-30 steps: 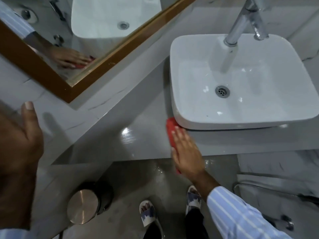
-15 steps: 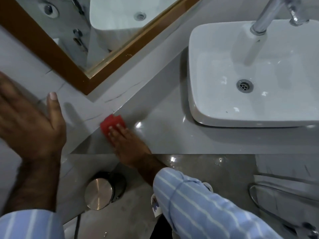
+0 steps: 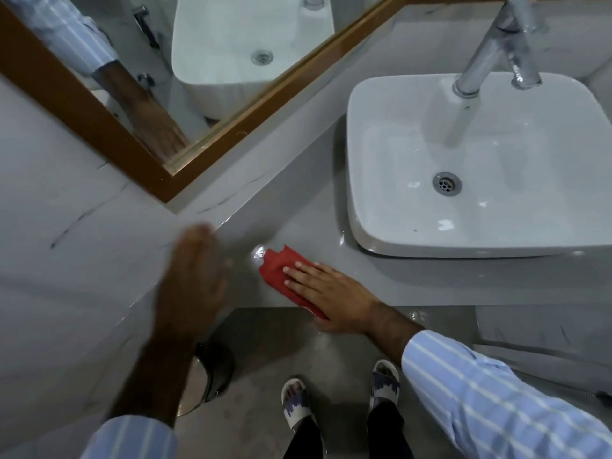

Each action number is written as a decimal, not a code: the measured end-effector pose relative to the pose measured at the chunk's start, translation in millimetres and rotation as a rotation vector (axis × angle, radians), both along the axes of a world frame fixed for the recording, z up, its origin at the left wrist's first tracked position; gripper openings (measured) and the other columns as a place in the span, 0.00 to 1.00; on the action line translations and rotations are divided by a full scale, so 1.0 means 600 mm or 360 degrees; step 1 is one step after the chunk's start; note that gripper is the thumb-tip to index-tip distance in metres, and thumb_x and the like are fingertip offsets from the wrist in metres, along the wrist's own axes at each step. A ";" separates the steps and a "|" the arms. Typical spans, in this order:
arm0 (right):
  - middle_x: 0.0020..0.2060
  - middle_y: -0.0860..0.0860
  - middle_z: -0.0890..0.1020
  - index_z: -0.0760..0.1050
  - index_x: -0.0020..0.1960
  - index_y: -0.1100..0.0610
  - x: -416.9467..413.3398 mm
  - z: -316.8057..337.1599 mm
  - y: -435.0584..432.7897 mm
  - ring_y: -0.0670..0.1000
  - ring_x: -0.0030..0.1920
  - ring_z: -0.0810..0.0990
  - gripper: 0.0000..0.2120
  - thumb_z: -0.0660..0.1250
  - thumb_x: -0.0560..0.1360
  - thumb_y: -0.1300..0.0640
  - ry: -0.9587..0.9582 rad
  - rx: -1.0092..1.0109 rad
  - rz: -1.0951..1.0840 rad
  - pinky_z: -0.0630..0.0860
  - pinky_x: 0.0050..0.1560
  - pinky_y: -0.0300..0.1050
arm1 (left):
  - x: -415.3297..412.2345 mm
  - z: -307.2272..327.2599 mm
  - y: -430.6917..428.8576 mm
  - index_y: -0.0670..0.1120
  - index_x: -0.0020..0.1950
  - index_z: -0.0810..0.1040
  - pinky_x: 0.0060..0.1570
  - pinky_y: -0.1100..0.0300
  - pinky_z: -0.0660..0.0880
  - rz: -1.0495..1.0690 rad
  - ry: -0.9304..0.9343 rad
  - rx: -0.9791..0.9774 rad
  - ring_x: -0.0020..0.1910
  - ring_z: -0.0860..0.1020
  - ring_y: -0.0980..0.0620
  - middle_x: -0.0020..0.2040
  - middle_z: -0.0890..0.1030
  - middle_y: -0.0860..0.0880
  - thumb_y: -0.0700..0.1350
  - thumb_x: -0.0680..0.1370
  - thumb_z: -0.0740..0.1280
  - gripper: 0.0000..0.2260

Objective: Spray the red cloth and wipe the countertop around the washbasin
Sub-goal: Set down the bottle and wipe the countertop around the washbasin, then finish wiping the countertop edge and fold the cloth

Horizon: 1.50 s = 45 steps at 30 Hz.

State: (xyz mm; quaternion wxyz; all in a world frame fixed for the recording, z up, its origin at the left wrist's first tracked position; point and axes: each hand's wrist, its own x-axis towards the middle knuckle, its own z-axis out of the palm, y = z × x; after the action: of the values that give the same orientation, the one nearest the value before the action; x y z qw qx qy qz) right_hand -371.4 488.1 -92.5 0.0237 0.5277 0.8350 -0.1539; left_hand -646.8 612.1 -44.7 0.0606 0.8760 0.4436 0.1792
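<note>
Right hand presses flat, fingers extended, on crumpled red cloth atop glossy grey countertop. Left hand hovers spread wide, blurred, holding nothing.

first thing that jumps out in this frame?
The red cloth, pressed flat on the grey countertop under the right hand, near the front edge and left of the white washbasin. The left hand hovers blurred and empty at the counter's left end. A wood-framed mirror fills the upper left.
</note>
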 end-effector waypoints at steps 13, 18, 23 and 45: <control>0.50 0.56 0.85 0.83 0.50 0.58 0.002 0.028 -0.118 0.58 0.50 0.83 0.14 0.68 0.67 0.54 0.0351 0.0282 -0.0948 0.83 0.51 0.50 | 0.124 -0.053 -0.032 0.40 0.63 0.87 0.51 0.33 0.85 -0.0747 0.0748 -0.0601 0.54 0.85 0.27 0.60 0.86 0.35 0.48 0.57 0.92 0.36; 0.42 0.52 0.87 0.85 0.47 0.55 0.022 0.055 -0.123 0.54 0.42 0.84 0.16 0.61 0.71 0.48 0.0590 0.0267 -0.1238 0.83 0.43 0.46 | 0.146 -0.014 -0.055 0.47 0.59 0.88 0.45 0.43 0.85 -0.0732 0.0727 -0.0364 0.50 0.86 0.35 0.53 0.87 0.43 0.51 0.71 0.81 0.18; 0.41 0.47 0.85 0.84 0.48 0.52 0.079 0.112 -0.159 0.46 0.41 0.81 0.13 0.65 0.73 0.46 0.0972 0.0054 -0.1555 0.77 0.43 0.40 | 0.182 0.023 -0.098 0.49 0.57 0.88 0.58 0.47 0.81 -0.0737 0.0495 -0.0530 0.55 0.85 0.43 0.53 0.88 0.49 0.57 0.80 0.61 0.20; 0.47 0.43 0.87 0.85 0.55 0.49 0.563 0.371 -0.867 0.42 0.47 0.83 0.09 0.76 0.75 0.56 0.0696 0.0090 -0.2628 0.75 0.49 0.35 | 0.803 0.233 -0.596 0.47 0.50 0.88 0.40 0.60 0.87 -0.1053 -0.0310 -0.2474 0.40 0.88 0.51 0.44 0.90 0.45 0.30 0.72 0.81 0.14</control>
State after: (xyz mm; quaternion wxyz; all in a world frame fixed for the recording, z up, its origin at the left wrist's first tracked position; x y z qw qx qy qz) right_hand -33.5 -32.3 130.0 -0.2710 0.9258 0.1722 -0.1994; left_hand -164.7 254.5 95.3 0.7323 0.6506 0.1544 -0.1288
